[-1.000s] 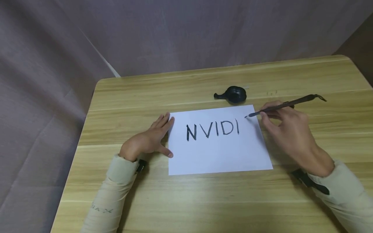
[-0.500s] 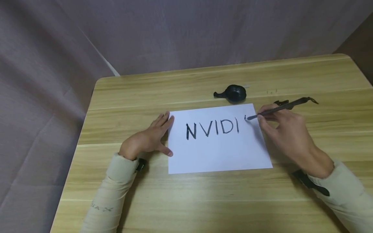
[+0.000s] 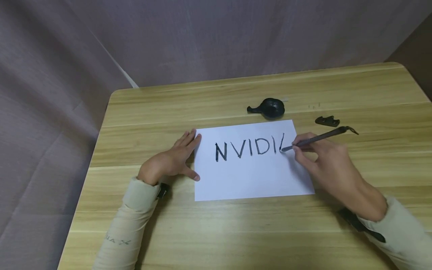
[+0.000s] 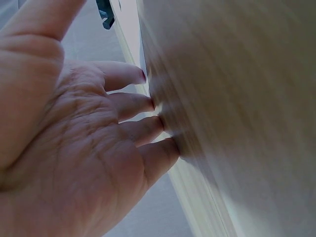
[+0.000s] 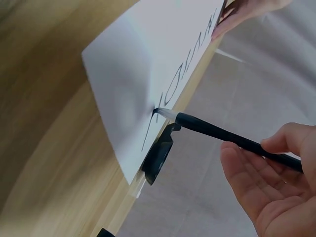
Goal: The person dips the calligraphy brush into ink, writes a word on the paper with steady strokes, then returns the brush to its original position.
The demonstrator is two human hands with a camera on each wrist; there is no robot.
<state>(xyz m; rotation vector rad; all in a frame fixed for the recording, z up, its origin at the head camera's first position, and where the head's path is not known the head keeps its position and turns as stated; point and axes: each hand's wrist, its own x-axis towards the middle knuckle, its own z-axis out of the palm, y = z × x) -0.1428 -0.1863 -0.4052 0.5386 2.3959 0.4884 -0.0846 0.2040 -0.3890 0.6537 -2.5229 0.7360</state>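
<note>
My right hand [image 3: 329,161] pinches a dark-handled writing brush [image 3: 318,138] between thumb and fingers; a cord loop hangs from its far end. In the right wrist view the inked tip of the brush [image 5: 165,113] meets the white paper [image 5: 118,98] at the foot of a slanted stroke. Black letters NVIDI [image 3: 245,147] run across the upper half of the paper [image 3: 249,180], with that slanted stroke after them. At the paper's left edge my left hand [image 3: 172,161] lies with fingers spread, thumb and fingertips on the edge. The left wrist view shows its straight fingers [image 4: 133,103] touching the tabletop.
Behind the paper sits a black gourd-shaped ink dish [image 3: 271,108]. A small dark brush rest [image 3: 327,121] with a wavy top stands right of it, beyond my right hand. A grey curtain [image 3: 216,41] hangs along the back and left of the wooden table [image 3: 236,236].
My right hand has drawn the brush down and left, leaving a slanted stroke after the last I. The brush rest has come into fuller view. My left hand keeps its place.
</note>
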